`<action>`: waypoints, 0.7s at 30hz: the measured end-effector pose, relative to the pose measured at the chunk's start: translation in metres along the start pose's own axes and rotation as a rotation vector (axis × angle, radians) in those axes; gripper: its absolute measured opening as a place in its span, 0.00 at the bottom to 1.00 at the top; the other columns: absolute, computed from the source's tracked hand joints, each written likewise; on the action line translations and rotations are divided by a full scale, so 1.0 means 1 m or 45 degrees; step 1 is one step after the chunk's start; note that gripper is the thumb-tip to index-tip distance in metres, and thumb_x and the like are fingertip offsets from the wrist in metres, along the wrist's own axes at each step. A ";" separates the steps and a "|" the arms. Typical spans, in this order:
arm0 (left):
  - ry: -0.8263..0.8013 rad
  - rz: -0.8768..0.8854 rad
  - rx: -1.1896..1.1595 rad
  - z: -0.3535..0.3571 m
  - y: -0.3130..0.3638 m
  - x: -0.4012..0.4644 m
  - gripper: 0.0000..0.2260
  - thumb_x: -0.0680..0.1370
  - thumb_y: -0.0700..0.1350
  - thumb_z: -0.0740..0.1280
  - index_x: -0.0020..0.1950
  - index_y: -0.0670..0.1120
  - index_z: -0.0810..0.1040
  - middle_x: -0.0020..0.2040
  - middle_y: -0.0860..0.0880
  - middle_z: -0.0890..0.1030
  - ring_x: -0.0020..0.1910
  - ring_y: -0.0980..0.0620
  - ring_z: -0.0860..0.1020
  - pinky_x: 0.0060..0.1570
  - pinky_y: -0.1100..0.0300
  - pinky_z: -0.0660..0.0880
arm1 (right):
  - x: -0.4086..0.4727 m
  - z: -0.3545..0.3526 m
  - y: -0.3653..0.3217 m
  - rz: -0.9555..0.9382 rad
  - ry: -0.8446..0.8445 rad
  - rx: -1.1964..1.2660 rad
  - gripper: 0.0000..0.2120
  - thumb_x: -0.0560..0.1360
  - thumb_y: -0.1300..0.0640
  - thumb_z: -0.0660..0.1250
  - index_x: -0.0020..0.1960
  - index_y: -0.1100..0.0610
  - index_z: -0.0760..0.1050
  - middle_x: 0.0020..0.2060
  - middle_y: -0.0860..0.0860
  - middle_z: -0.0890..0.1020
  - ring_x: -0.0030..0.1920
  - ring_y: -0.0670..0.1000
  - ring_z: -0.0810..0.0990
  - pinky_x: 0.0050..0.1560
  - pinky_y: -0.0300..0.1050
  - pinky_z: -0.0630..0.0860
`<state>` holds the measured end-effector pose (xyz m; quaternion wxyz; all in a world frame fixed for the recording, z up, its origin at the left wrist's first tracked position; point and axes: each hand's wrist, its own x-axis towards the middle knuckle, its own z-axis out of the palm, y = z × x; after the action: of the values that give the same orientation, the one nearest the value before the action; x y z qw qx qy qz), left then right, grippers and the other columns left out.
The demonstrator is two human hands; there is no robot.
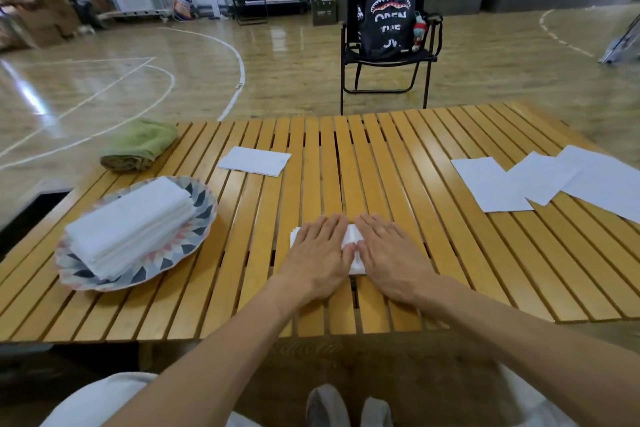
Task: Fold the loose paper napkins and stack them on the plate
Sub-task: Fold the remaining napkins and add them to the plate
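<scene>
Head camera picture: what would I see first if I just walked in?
Probably the two hands, the left hand and right hand, pressing flat on a small white napkin at the near middle of the slatted wooden table. Next, the patterned plate on the left, piled with folded napkins. Beyond the table stands a black chair holding a shark-mouth backpack.
</scene>
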<state>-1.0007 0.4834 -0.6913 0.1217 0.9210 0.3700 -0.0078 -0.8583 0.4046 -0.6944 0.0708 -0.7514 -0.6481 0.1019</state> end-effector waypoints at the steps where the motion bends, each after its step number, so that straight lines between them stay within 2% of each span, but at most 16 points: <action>1: -0.014 0.008 -0.019 -0.005 -0.002 0.002 0.27 0.84 0.58 0.47 0.81 0.49 0.48 0.81 0.51 0.49 0.80 0.51 0.47 0.77 0.51 0.44 | 0.002 -0.004 0.001 -0.010 0.012 0.017 0.26 0.86 0.48 0.45 0.82 0.52 0.49 0.81 0.49 0.53 0.80 0.48 0.49 0.80 0.47 0.46; 3: -0.048 0.013 -0.044 -0.021 -0.007 0.005 0.26 0.83 0.56 0.56 0.79 0.49 0.57 0.78 0.49 0.59 0.77 0.47 0.57 0.75 0.48 0.57 | 0.007 -0.016 0.002 -0.043 0.018 0.036 0.25 0.84 0.49 0.53 0.79 0.52 0.58 0.77 0.50 0.63 0.77 0.50 0.60 0.77 0.49 0.57; 6: -0.128 -0.079 -0.025 -0.047 -0.016 0.002 0.25 0.77 0.57 0.67 0.71 0.50 0.68 0.65 0.48 0.70 0.64 0.47 0.70 0.65 0.48 0.70 | 0.017 -0.036 -0.004 -0.074 -0.097 -0.022 0.23 0.80 0.47 0.62 0.73 0.50 0.67 0.65 0.50 0.72 0.65 0.52 0.70 0.67 0.50 0.69; 8: -0.205 -0.197 -0.020 -0.056 -0.020 -0.003 0.25 0.74 0.59 0.71 0.66 0.50 0.71 0.59 0.49 0.74 0.56 0.49 0.73 0.59 0.50 0.74 | 0.024 -0.046 -0.011 -0.029 -0.233 0.020 0.20 0.76 0.47 0.66 0.67 0.50 0.72 0.59 0.50 0.76 0.57 0.51 0.74 0.60 0.50 0.75; 10: -0.294 -0.293 -0.009 -0.061 -0.023 -0.008 0.27 0.72 0.63 0.71 0.64 0.49 0.70 0.58 0.50 0.75 0.54 0.50 0.74 0.58 0.51 0.74 | 0.030 -0.053 -0.018 0.018 -0.370 0.091 0.17 0.73 0.48 0.69 0.59 0.52 0.75 0.53 0.50 0.78 0.51 0.50 0.77 0.54 0.49 0.79; 13: -0.355 -0.328 -0.043 -0.060 -0.028 -0.013 0.29 0.70 0.66 0.71 0.63 0.50 0.71 0.56 0.50 0.77 0.53 0.50 0.75 0.56 0.53 0.74 | 0.033 -0.057 -0.028 0.029 -0.486 0.074 0.13 0.70 0.47 0.71 0.49 0.53 0.75 0.45 0.50 0.79 0.43 0.50 0.77 0.44 0.45 0.76; 15: -0.337 -0.310 -0.102 -0.060 -0.031 -0.018 0.28 0.70 0.64 0.73 0.62 0.50 0.71 0.56 0.51 0.76 0.53 0.51 0.74 0.54 0.54 0.74 | 0.032 -0.057 -0.031 0.034 -0.510 0.101 0.12 0.70 0.47 0.72 0.47 0.52 0.74 0.44 0.50 0.78 0.41 0.49 0.76 0.40 0.44 0.73; 19: -0.197 -0.283 -0.413 -0.064 -0.045 -0.034 0.18 0.71 0.55 0.75 0.52 0.53 0.71 0.50 0.54 0.74 0.47 0.55 0.74 0.43 0.60 0.72 | 0.030 -0.066 -0.032 0.040 -0.471 0.295 0.12 0.70 0.51 0.73 0.49 0.56 0.76 0.45 0.51 0.79 0.42 0.49 0.76 0.43 0.44 0.73; 21: -0.081 -0.320 -0.696 -0.070 -0.058 -0.047 0.17 0.71 0.50 0.76 0.54 0.52 0.71 0.52 0.52 0.76 0.50 0.53 0.76 0.45 0.58 0.76 | 0.030 -0.077 -0.033 0.060 -0.420 0.523 0.11 0.71 0.54 0.73 0.50 0.57 0.77 0.47 0.52 0.80 0.45 0.50 0.78 0.45 0.44 0.74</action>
<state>-1.0797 0.5079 -0.6308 0.3747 0.8003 0.4657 0.0483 -0.8671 0.4414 -0.6136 0.1127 -0.7093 -0.5990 0.3540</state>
